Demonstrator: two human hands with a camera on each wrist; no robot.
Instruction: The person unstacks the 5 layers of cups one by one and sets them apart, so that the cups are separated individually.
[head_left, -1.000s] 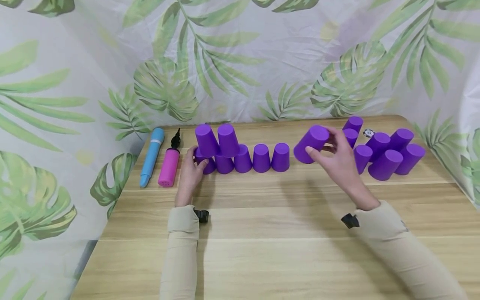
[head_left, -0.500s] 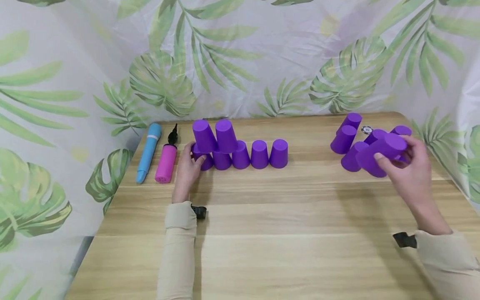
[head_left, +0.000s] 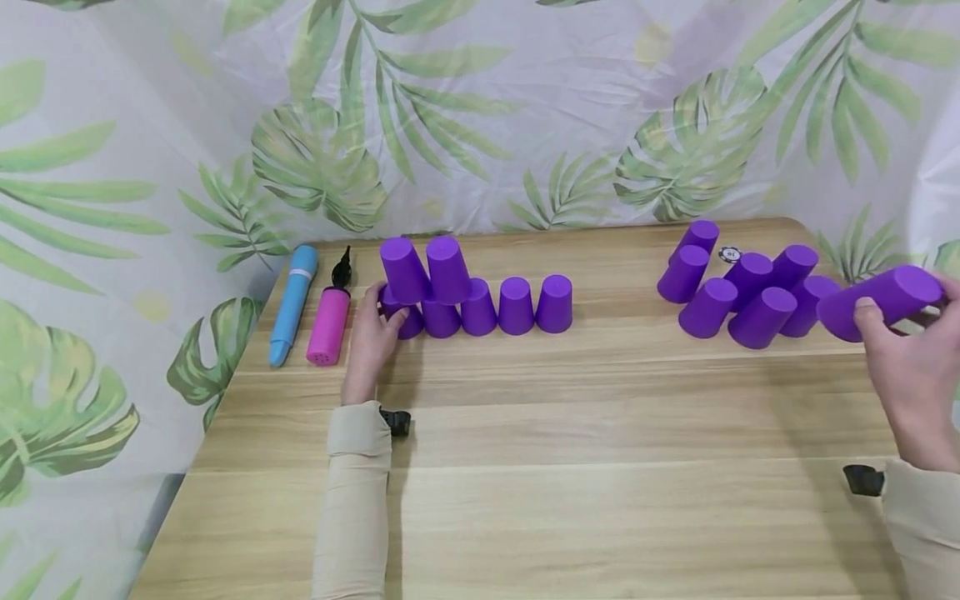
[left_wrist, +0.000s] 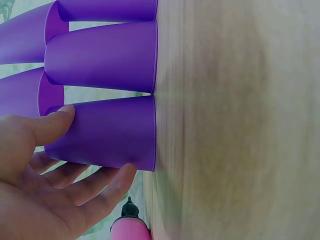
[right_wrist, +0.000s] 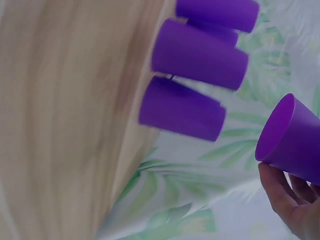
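Note:
Several upside-down purple cups [head_left: 516,307] form a row at the back of the wooden table, with two more purple cups [head_left: 448,271] stacked on the row's left end. My left hand [head_left: 373,337] holds the leftmost bottom cup [left_wrist: 107,135], thumb on one side and fingers on the other. At the far right, my right hand [head_left: 918,375] grips a tilted purple cup [head_left: 877,302] in the air. Its open mouth shows in the right wrist view, with fingers along its side. Left of this hand stands a cluster of purple cups [head_left: 761,318].
A pink pump [head_left: 328,327] with a black nozzle lies left of my left hand. Beside it is a blue tube-shaped thing [head_left: 292,304]. A poker chip [head_left: 730,254] lies behind the cluster. A leaf-print cloth [head_left: 570,108] hangs behind the table [head_left: 510,483].
My right hand has carried its cup rightward, from beside the row, past the cluster, to the table's right side. My left hand has stayed at the leftmost cup. The head view has shifted slightly.

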